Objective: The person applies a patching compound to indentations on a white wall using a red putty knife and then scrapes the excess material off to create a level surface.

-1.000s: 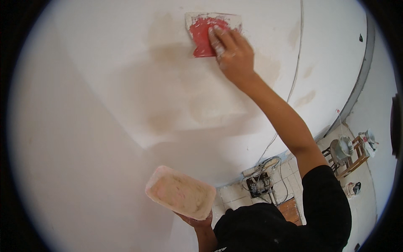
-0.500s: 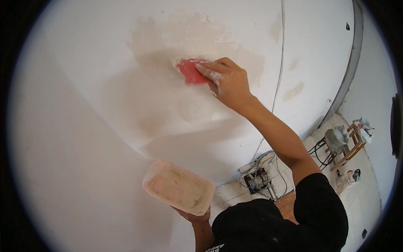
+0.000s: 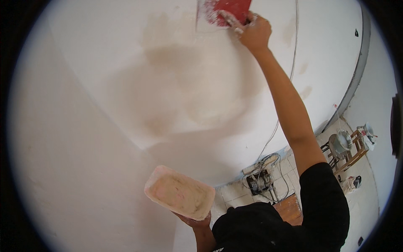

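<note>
High on the white wall [image 3: 100,46], my right hand [image 3: 255,34] grips a red putty scraper [image 3: 233,9] smeared with white filler. The scraper's far end is cut off by the upper edge of the picture, and its blade looks to be at the wall. Below it spreads a damp beige patch of filler [image 3: 189,90]. Low in the middle, my left hand [image 3: 196,221] holds a shallow pinkish rectangular tray [image 3: 161,169] from beneath, its fingers mostly hidden. Beige filler coats the inside of this tray.
A thin cable [image 3: 296,38] hangs down the wall right of the patch. On the tiled floor lie a dirty black device [image 3: 258,181] and coiled cords. A grey bucket [image 3: 343,140] stands on a round stool beside a wooden stool [image 3: 351,159] at the right.
My right hand has moved up and a little right with the scraper, and the arm is stretched further. The left hand and tray have barely moved.
</note>
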